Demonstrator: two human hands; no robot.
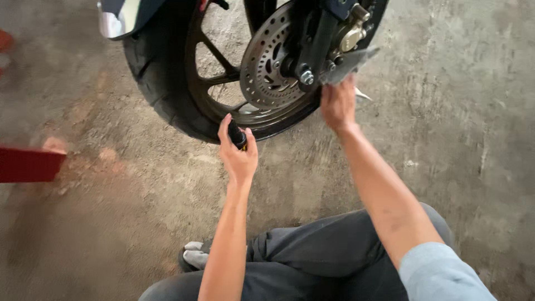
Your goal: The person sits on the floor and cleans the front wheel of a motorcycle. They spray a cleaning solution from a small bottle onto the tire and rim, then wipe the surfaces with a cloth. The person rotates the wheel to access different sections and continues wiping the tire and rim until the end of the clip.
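- Left hand (238, 153) wraps a small black bottle (237, 135), just near the motorcycle wheel (167, 83).
- Right hand (337, 103) clamps a grey cloth (348, 62) beside the brake disc (267, 61).

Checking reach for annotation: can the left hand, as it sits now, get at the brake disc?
Probably yes. The left hand, closed around a small black can, sits at the lower rim of the wheel, just below the brake disc. Nothing lies between them; the right hand holds a grey cloth off beside the caliper.
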